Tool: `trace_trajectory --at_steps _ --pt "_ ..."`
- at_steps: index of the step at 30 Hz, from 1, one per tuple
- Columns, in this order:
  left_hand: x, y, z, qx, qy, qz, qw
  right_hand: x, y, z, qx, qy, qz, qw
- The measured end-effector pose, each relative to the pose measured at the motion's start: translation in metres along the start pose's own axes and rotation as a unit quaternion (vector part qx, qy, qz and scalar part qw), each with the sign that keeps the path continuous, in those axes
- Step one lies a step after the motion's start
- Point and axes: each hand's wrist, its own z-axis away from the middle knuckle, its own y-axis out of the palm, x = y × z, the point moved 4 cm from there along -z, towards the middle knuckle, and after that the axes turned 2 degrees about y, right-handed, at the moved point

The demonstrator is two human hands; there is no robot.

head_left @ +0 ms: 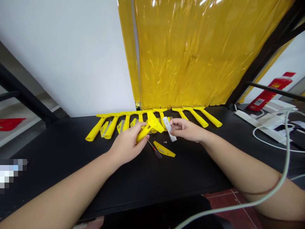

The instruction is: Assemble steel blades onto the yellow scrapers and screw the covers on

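Note:
My left hand (128, 143) is closed around the handle of a yellow scraper (153, 122), its wide head pointing up and to the right. Between the fingers of my right hand (184, 128) is a flat silver blade (169, 128), held just right of the scraper head and apart from it. Below them on the table lie a yellow cover plate (168, 152) with small metal screws on it, a screwdriver (156, 152) with a dark handle, and two tiny rings (165, 142) that look like washers or nuts.
Several yellow scraper handles (95, 128) stand in a row along the back of the black table (114, 187), some with plates and blades between them. More handles (212, 117) lie at the right. A red bottle (270, 90), a white power strip (259, 125) and a pale cable (287, 152) are on the right.

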Motion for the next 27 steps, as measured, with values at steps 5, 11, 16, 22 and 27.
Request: trace_trajectory --at_steps 5,11,16,22,27 --pt "-0.007 0.003 0.001 0.031 0.017 -0.041 0.999 -0.001 0.004 -0.002 0.021 -0.026 -0.035 0.999" --pt "-0.010 0.004 0.001 0.055 0.032 -0.059 0.996 0.001 0.004 -0.001 -0.005 -0.019 -0.013 1.000" --pt "-0.013 0.005 0.003 0.085 0.051 -0.116 0.988 0.010 -0.001 -0.001 -0.065 -0.102 0.047 0.991" --pt "-0.016 0.009 0.007 0.118 0.079 -0.138 0.980 0.011 -0.005 0.001 -0.109 -0.107 -0.056 0.987" --pt "-0.017 0.010 0.007 0.125 0.080 -0.132 0.980 0.011 -0.002 0.003 -0.083 -0.093 -0.110 0.986"
